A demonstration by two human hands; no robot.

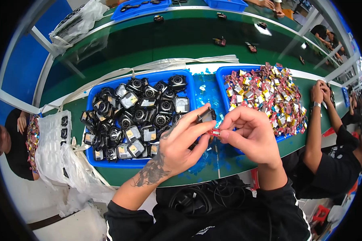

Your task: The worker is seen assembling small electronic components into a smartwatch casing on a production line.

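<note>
Both hands meet above the gap between two blue trays. My left hand [185,140] is closed around a black watch case [207,115], which shows between its fingers; part of the case is hidden. Between my fingertips sits a small red circuit board [213,132]. My right hand [249,130] pinches that board at its right end, while the left thumb touches or nearly touches the other end. Left of the hands, a blue tray [192,90] holds many black watch cases [140,114]. The blue tray [220,80] on the right is heaped with small red, yellow and silver parts [265,96].
Blue film scraps [205,90] litter the bench between the trays. Beyond runs a green conveyor belt [120,52] carrying scattered small parts. White plastic trays and wrap [54,140] stand at left. A co-worker's arms [317,104] reach in at right; another person sits at far left.
</note>
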